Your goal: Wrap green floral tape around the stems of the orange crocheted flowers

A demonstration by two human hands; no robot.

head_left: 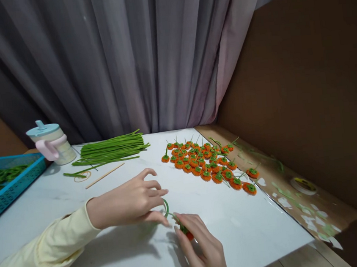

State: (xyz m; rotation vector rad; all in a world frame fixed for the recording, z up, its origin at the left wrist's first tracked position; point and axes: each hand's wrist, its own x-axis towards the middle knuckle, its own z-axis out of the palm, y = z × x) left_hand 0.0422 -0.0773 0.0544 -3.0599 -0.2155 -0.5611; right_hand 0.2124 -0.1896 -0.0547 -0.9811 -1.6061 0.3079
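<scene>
My right hand (pixel 201 245) pinches a small orange craft persimmon (pixel 189 235) with a green top; the fingers cover most of it. From that top a thin green strip (pixel 166 208) curls up in a loop towards my left hand (pixel 136 201). The left hand hovers over the white table, its fingers apart and bent, the loop close to its fingertips. Whether they touch the strip I cannot tell. Beyond the hands lie many finished-looking craft persimmons (pixel 206 176), orange and fuzzy with green tops and thin stems, grouped at the right.
A bundle of green pipe cleaners (pixel 110 149) lies at the back, near a wooden stick (pixel 104 176) and a rubber band (pixel 85 177). At left stand a lidded cup (pixel 57 146) and a blue basket (pixel 15 191). A tape roll (pixel 303 185) and paper scraps (pixel 309 221) lie off the right edge.
</scene>
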